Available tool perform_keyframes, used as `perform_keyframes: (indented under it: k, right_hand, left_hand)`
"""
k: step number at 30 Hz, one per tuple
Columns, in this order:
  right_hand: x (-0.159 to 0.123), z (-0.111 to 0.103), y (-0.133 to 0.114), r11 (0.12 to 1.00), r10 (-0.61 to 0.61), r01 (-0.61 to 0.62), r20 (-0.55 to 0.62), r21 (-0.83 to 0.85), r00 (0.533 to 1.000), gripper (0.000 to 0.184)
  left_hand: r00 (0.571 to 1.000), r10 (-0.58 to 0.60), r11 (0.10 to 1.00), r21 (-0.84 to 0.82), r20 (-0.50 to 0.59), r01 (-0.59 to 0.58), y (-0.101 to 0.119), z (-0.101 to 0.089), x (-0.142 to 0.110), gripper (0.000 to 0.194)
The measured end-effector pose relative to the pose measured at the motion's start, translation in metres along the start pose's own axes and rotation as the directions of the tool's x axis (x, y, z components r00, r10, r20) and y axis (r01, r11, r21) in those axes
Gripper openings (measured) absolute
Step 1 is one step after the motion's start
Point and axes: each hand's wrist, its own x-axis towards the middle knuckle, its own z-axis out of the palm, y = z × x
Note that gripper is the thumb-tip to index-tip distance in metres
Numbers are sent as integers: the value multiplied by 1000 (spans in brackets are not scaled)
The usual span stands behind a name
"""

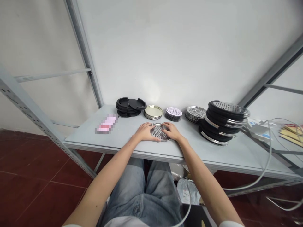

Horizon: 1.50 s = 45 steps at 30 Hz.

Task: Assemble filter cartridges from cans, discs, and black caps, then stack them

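A round perforated metal plate (160, 132) with a shiny rim lies near the front edge of the table, directly in front of me. My left hand (145, 131) grips its left side, thumb along the near rim and fingers at the far rim. On the opposite side, my right hand (172, 131) holds the rim with bent fingers. Just behind the plate are a stack of pale gold metal discs (153, 111) and a stack of discs topped by a lilac perforated one (173, 112).
Black plastic rings (129, 105) are piled at the back left, near a pink blurred item (107, 123). Perforated silver plates (196, 112) lie at the back right. Beside them rises a tall stack of black rings and metal plates (223, 121). A white cable (265, 170) hangs at the right.
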Motion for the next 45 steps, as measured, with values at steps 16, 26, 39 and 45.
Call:
perform_keyframes:
  k: [16, 26, 39, 45]
  right_hand:
    - [-2, -4, -9, 1000, 17, -17, -18, -6, 1000, 36]
    - [1, -4, -7, 999, 24, -24, -15, 43, 1000, 32]
    - [18, -14, -6, 998, -26, 25, 30, 50, 999, 28]
    - [21, -14, -7, 997, -25, 22, 40, 73, 999, 29]
  left_hand:
    - [1000, -5, 1000, -1, 23, 5, 1, -3, -2, 108]
    - [1000, 2, 1000, -19, 14, -2, -2, -1, -1, 109]
    - [1000, -10, 999, -40, 8, 10, -3, 0, 1, 103]
    - [1000, -8, 999, -48, 23, 9, -1, -3, -1, 106]
